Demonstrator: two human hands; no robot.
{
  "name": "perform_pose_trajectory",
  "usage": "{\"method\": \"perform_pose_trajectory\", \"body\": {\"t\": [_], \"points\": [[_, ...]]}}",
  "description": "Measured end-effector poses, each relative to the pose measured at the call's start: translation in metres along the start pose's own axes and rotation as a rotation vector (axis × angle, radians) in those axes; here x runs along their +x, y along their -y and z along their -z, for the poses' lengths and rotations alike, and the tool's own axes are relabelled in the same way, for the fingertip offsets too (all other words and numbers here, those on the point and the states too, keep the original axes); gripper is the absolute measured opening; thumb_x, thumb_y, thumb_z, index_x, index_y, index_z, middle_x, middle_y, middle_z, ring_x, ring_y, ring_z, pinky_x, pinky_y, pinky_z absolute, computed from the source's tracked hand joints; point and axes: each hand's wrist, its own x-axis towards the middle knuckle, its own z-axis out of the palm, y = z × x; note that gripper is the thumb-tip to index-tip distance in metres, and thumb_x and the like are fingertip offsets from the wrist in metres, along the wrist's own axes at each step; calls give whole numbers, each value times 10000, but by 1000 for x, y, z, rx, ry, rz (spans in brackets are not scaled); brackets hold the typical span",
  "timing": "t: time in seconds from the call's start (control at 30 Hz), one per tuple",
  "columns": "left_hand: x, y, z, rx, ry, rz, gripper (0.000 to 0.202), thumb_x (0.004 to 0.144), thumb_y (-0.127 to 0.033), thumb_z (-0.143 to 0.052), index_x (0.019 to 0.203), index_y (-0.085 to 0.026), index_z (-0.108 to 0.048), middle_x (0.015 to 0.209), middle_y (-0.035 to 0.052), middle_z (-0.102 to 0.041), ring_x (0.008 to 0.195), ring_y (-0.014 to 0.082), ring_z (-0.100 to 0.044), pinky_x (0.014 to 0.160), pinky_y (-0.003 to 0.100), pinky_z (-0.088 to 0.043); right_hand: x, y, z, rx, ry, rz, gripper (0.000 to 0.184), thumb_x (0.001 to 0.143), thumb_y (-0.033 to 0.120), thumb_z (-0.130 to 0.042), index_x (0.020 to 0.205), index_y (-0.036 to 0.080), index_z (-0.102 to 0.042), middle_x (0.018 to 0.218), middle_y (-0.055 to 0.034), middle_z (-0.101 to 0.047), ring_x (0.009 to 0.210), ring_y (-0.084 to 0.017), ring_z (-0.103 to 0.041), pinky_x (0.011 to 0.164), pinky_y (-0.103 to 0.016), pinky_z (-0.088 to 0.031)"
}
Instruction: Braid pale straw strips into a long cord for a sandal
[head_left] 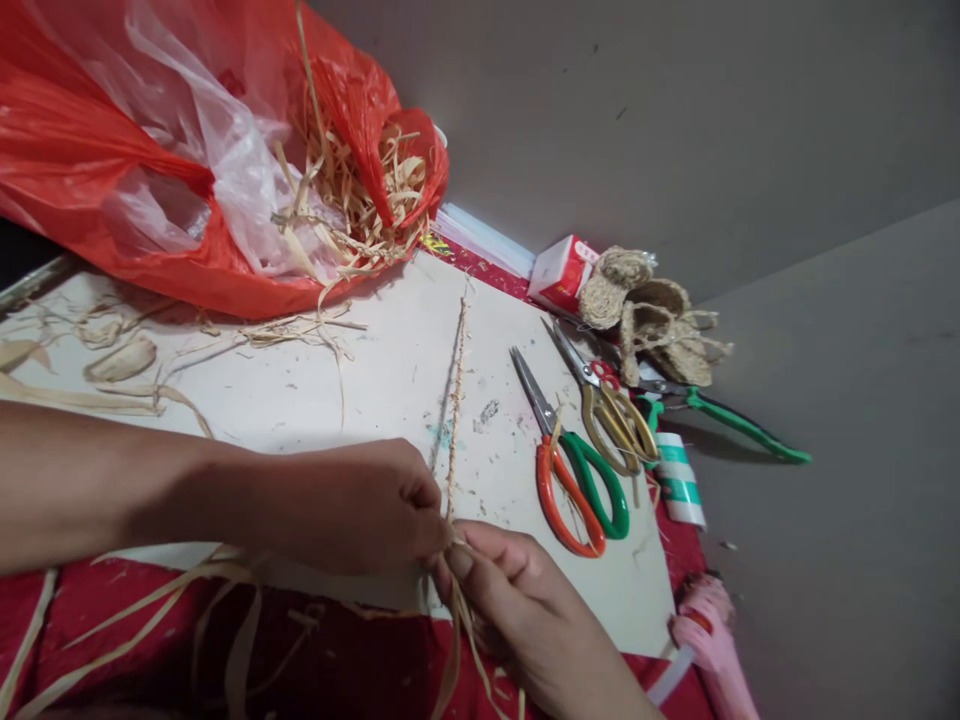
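Observation:
A thin twisted cord of straw-coloured fibre (456, 400) stretches across the white board (382, 380) toward me. At its near end my left hand (382, 505), coming in from the left, pinches the strands with its fingers closed. Meeting it there, my right hand (517, 590) grips the same end between thumb and forefinger. Loose flat strands (459, 650) hang below both hands. To the right of the cord lie scissors (574, 470) with one orange and one green handle.
A red plastic bag (187, 270) full of fibre strips (352, 190) stands at the back left. Gold-handled scissors (619, 420), coiled woven pieces (652, 310), green-handled pliers (750, 425), a white-and-green roll (680, 480) and a pink glue gun (709, 630) line the right edge.

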Motion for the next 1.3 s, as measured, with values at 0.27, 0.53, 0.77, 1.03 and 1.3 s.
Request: {"method": "perform_pose_trajectory", "body": {"t": [0.27, 0.53, 0.77, 1.03, 1.3], "points": [[4, 8, -5, -110, 12, -35, 180, 723, -298, -462, 642, -174, -564, 514, -35, -456, 461, 90, -350, 415, 216, -274, 0, 0, -8, -206, -108, 76, 390, 929, 490, -392, 673, 197, -401, 584, 57, -260, 498, -83, -191, 421, -213, -188], [-1, 5, -4, -89, -8, -106, 191, 754, -304, -472, 613, -176, -491, 497, -63, -330, 462, 73, -274, 391, 209, -210, -8, 0, -5, -124, -198, 44, 316, 905, 462, -431, 798, 183, -532, 629, 31, -354, 535, -109, -289, 473, -226, -282], [2, 15, -7, -86, -33, -156, 229, 798, -330, -455, 640, -169, -492, 523, -56, -320, 471, 71, -253, 402, 226, -173, -8, 0, -9, -44, -206, 50, 267, 914, 479, -453, 936, 214, -483, 622, 62, -316, 535, -94, -243, 466, -203, -232], [5, 20, -10, -35, -74, -228, 217, 788, -267, -450, 596, -177, -403, 519, -60, -307, 494, 70, -269, 431, 204, -235, -9, 0, -11, -194, -302, 102, 294, 904, 479, -463, 794, 206, -451, 574, 71, -319, 502, -89, -253, 437, -206, -230], [4, 22, -19, -37, -139, -182, 230, 789, -306, -431, 598, -179, -413, 524, -60, -328, 504, 72, -292, 434, 192, -251, -6, -22, -25, -806, -647, 507, 163, 914, 262, -449, 761, 215, -479, 490, 66, -468, 391, -87, -410, 411, -209, -285]]}}
